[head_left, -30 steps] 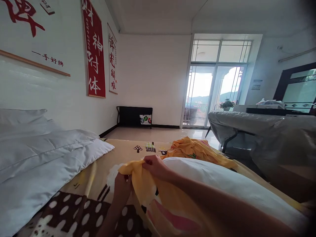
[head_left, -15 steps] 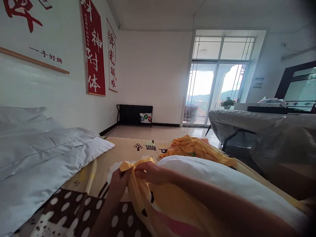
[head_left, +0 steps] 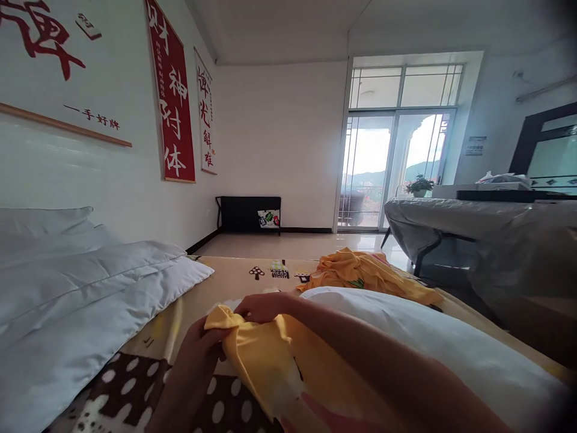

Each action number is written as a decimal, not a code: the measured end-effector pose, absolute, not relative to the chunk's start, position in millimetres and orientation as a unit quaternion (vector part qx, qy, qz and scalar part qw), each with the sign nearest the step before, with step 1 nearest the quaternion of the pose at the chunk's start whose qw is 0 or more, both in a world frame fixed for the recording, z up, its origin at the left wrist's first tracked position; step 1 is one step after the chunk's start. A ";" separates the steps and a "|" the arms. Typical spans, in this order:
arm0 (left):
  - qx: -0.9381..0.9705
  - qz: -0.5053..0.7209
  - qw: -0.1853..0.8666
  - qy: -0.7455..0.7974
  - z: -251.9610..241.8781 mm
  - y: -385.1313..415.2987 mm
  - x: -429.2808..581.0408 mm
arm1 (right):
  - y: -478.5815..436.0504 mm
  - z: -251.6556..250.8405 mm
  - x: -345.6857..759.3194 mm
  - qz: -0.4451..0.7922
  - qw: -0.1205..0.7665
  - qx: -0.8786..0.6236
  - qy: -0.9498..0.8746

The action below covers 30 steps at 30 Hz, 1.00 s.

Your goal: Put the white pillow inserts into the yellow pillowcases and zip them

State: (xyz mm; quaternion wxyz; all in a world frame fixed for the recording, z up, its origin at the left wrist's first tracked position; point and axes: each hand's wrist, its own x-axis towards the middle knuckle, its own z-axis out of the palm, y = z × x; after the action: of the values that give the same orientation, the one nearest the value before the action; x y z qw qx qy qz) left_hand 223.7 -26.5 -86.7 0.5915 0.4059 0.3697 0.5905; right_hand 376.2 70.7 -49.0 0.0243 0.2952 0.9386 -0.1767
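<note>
A yellow pillowcase (head_left: 265,352) with a pink patch lies across the front of the bed, its far corner gathered up. My left hand (head_left: 205,340) is closed on the left side of that corner, fingers pinching the cloth. Just beyond it, my right hand (head_left: 264,305) grips the same fabric; some of its fingers are hidden behind the folds. Under and beside my right forearm lies a plump white pillow (head_left: 396,328), bare of any cover where it shows. Behind the pillow sits a crumpled orange cloth (head_left: 356,270).
White pillows (head_left: 112,300) are piled along the left wall. A patterned bedspread (head_left: 234,273) covers the bed. At the right, a table wrapped in plastic (head_left: 415,213) carries a potted plant (head_left: 420,185) and boxes. A folded black item (head_left: 238,214) leans against the far wall.
Both hands have shifted slightly left and nearer, drawing the pillowcase corner with them. My right hand has moved over its far side, and the cloth below has spread wider. The view has tilted slightly.
</note>
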 end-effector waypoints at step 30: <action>0.163 0.586 0.757 0.240 -85.5 14.0 185.9 | -28.4 -55.8 491.2 -0.200 -0.295 0.635 0.685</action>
State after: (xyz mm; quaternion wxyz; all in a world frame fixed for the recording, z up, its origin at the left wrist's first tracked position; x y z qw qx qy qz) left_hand 185.9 14.0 -85.5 0.7570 0.1628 0.2398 0.5856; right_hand 491.2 -28.4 -55.8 -0.2945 0.6353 0.6853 -0.2001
